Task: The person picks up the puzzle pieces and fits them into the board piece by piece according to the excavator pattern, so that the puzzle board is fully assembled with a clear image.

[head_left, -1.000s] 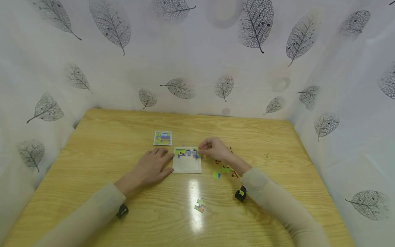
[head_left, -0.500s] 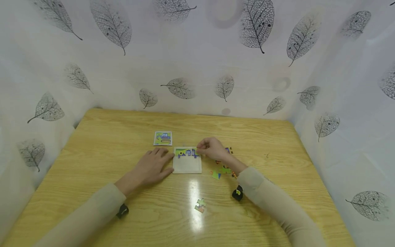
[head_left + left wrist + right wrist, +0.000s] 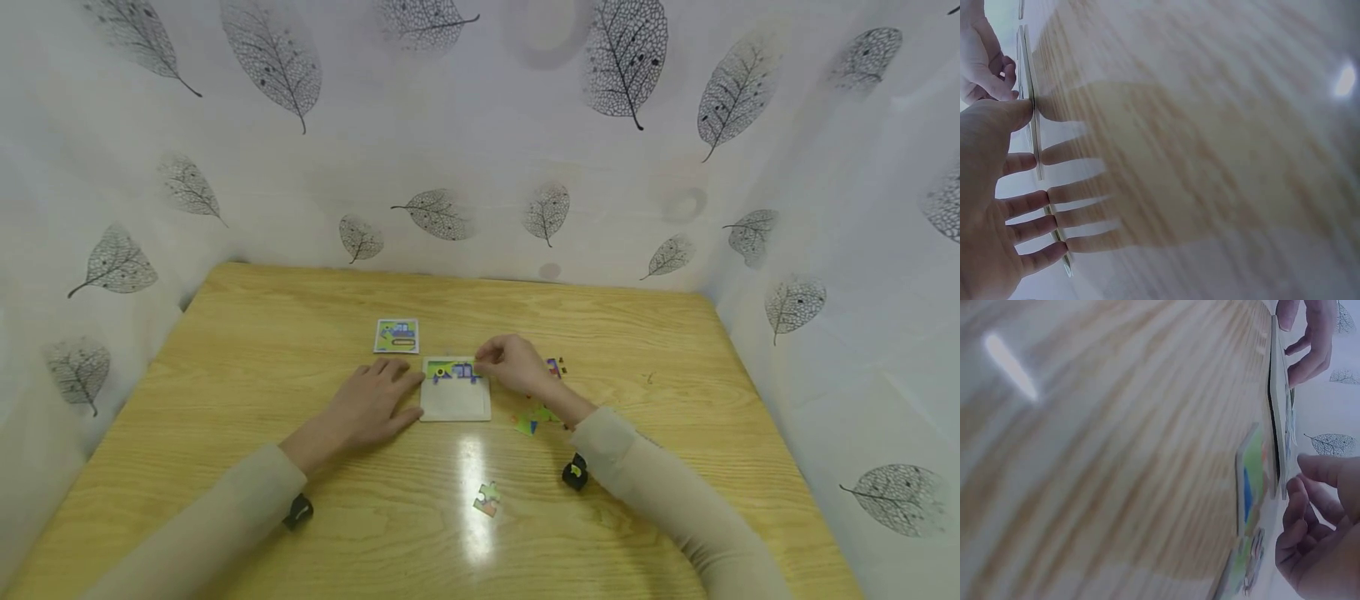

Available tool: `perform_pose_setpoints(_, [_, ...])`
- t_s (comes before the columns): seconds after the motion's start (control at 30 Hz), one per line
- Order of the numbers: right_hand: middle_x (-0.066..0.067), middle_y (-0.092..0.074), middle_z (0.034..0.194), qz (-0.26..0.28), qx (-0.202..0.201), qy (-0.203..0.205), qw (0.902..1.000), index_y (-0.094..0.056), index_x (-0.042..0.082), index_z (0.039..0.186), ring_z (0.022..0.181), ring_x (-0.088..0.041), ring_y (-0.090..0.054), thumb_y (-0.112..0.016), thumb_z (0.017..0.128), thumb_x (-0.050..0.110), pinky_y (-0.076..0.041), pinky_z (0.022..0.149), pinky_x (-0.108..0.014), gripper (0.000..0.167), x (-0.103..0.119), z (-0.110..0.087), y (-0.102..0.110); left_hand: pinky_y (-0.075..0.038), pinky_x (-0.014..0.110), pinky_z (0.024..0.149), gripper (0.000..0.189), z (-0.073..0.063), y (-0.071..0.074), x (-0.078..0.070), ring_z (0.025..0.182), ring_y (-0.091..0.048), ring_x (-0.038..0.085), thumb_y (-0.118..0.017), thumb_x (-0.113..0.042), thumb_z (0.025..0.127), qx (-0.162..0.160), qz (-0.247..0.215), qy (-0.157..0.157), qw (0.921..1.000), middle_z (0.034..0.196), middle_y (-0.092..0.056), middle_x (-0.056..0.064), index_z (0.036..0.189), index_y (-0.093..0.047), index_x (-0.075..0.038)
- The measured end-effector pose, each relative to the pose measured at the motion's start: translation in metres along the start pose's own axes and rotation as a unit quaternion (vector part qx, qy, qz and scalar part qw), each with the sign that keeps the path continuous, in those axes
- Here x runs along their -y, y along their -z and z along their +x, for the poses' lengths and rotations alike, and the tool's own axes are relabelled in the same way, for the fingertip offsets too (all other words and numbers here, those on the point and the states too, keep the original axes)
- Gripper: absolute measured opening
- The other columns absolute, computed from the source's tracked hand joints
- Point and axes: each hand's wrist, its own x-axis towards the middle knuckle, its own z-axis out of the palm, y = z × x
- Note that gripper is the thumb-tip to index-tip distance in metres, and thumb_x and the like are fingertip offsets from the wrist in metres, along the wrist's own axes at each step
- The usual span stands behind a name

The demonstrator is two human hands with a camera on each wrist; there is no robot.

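Observation:
A shallow white puzzle tray [image 3: 455, 407] lies on the table, with a row of green and blue puzzle pieces [image 3: 452, 371] along its far edge. Spread with its fingers fairly straight, my left hand [image 3: 372, 402] rests at the tray's left side, thumb and fingertips at the rim. My right hand [image 3: 516, 365] is over the tray's far right corner and pinches a green puzzle piece, mostly hidden by the fingers. In the right wrist view, the thumb and fingers [image 3: 1300, 515] of that hand are curled together beside the tray [image 3: 1277, 406].
A small picture card [image 3: 397, 336] showing a blue vehicle lies behind the left hand. Several loose pieces [image 3: 527, 424] are scattered right of the tray, partly under the right forearm. One piece [image 3: 487, 499] lies nearer the front. Leaf-printed cloth [image 3: 465, 125] hangs around the table.
The right hand has shifted slightly left along the tray's far edge, its fingertips drawing nearer the row of pieces. My left hand has stayed in place.

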Motion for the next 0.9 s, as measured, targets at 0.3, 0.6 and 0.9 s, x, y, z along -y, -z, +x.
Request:
perform_pose_setpoints(0.3, [-0.003, -0.073, 0.109, -0.08, 0.03, 0.068, 0.9941, -0.076, 0.011, 0.117, 0.097, -0.014, -0.068, -0.077, 0.096, 0.02, -0.061, 0.087, -0.029, 0.023, -0.0005, -0.0034, 0.0028, -0.049, 0.065, 0.113, 0.06, 0.0002, -0.0007, 0.0005, 0.139, -0.055, 0.044, -0.062, -0.05, 0.102, -0.001, -0.002, 0.0, 1.0, 0.149, -0.057, 0.023, 0.149, -0.058, -0.013])
perform_pose_setpoints(0.6, [-0.004, -0.066, 0.113, -0.134, 0.045, 0.086, 0.9862, -0.075, 0.013, 0.126, 0.093, -0.015, -0.06, -0.078, 0.095, 0.023, -0.054, 0.08, -0.027, 0.032, -0.0005, -0.0008, -0.0011, -0.05, 0.064, 0.112, 0.06, 0.0007, -0.0009, 0.0001, 0.138, -0.055, 0.043, -0.062, -0.05, 0.102, -0.002, -0.003, -0.001, 1.0, 0.148, -0.058, 0.022, 0.149, -0.059, -0.013])
perform_pose_setpoints(0.9, [-0.004, -0.066, 0.114, -0.143, 0.038, 0.079, 0.9859, -0.076, 0.014, 0.125, 0.094, -0.015, -0.062, -0.079, 0.095, 0.023, -0.055, 0.081, -0.027, 0.032, -0.0014, 0.0002, -0.004, -0.051, 0.063, 0.112, 0.06, 0.0004, -0.0004, -0.0003, 0.137, -0.056, 0.043, -0.062, -0.05, 0.102, -0.005, 0.003, -0.003, 1.0, 0.147, -0.058, 0.021, 0.148, -0.059, -0.013])
